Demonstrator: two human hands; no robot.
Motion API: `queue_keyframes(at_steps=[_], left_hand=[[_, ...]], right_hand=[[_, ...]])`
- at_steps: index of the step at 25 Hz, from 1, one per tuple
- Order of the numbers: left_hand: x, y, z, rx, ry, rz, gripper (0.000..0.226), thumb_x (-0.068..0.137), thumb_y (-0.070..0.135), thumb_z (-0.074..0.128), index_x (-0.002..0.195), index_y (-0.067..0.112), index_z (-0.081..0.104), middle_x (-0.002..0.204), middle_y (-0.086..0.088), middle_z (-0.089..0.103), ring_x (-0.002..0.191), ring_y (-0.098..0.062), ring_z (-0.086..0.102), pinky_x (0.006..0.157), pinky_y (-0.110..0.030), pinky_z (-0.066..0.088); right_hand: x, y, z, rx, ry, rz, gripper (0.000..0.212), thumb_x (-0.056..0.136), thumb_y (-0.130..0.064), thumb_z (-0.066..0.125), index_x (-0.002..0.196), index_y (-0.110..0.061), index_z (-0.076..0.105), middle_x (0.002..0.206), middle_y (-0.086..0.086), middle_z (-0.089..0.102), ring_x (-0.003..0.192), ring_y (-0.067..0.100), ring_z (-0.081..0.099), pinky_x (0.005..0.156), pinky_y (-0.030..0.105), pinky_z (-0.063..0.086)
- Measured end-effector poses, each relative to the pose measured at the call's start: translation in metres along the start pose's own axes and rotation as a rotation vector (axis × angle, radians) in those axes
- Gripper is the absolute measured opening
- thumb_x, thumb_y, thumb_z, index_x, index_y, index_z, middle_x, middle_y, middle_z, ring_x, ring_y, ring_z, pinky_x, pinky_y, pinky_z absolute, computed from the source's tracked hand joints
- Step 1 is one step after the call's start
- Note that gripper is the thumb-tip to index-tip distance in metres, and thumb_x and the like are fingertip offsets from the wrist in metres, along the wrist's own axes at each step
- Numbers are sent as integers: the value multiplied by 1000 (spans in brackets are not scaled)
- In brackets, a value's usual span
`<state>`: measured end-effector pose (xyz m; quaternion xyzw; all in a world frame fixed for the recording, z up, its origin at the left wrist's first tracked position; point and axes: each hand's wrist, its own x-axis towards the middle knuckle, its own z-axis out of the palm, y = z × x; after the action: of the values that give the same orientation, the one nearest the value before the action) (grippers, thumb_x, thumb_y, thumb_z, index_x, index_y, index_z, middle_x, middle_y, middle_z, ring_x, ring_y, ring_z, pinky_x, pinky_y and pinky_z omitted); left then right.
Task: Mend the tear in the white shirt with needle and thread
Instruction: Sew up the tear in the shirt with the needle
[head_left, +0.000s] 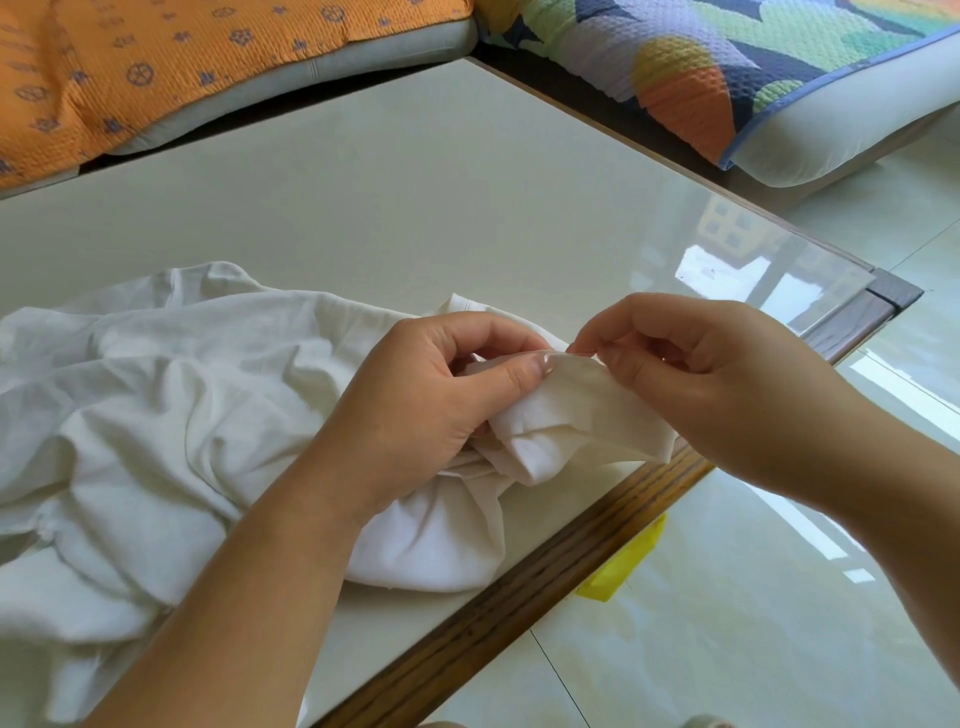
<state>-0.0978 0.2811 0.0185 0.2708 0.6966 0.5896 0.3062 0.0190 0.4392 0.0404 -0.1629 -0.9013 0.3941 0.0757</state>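
One white shirt (156, 415) | crumpled | fold pinched: left hand (415, 405), right hand (727, 384)

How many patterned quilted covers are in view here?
2. The orange cover is at the top left; the multicoloured cover is at the top right. Both run past the frame edge, so more may be hidden.

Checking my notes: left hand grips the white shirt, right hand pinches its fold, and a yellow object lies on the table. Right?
One slip: the head view shows the yellow object on the floor beside the table, not on it. The left hand gripping the white shirt and the right hand pinching its fold are correct.
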Motion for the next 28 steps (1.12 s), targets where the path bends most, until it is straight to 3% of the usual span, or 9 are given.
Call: queue_keyframes(at_steps=[9, 13, 20, 25, 28], left_hand=[[0, 0, -1, 21, -12, 4, 8, 87, 21, 70, 85, 22, 78, 75, -4, 69, 73, -17, 66, 63, -24, 53], [1, -2, -2, -3, -15, -8, 8, 87, 20, 70, 86, 20, 78, 74, -2, 68, 73, -16, 65, 63, -25, 52], [1, -1, -2, -23, -31, -24, 8, 86, 20, 69, 85, 20, 78, 75, -1, 69, 73, -13, 66, 61, -21, 52], [0, 1, -2, -45, -59, -30, 13, 77, 30, 70, 83, 21, 77, 77, -1, 71, 76, -13, 69, 62, -22, 53], [1, 1, -3, -51, -56, -37, 14, 73, 30, 71, 80, 19, 76, 77, -2, 72, 75, -12, 70, 62, -22, 54]], right_hand=[[-1, 1, 0, 12, -5, 21, 28, 94, -20, 52, 82, -41, 66, 74, -3, 66, 64, 17, 56, 58, 28, 44], [0, 2, 0, 47, -25, 5, 26, 94, -22, 52, 86, -43, 65, 76, 1, 67, 71, 25, 60, 63, 33, 46], [1, 2, -1, 59, -45, 3, 23, 92, -25, 52, 88, -45, 64, 78, -3, 67, 74, 21, 60, 66, 31, 46], [1, 2, 1, 131, -75, -14, 21, 92, -27, 53, 90, -44, 66, 80, 6, 67, 79, 32, 60, 75, 50, 51], [2, 5, 4, 197, -84, -20, 17, 89, -30, 55, 89, -40, 69, 81, 4, 69, 81, 32, 62, 78, 51, 51]])
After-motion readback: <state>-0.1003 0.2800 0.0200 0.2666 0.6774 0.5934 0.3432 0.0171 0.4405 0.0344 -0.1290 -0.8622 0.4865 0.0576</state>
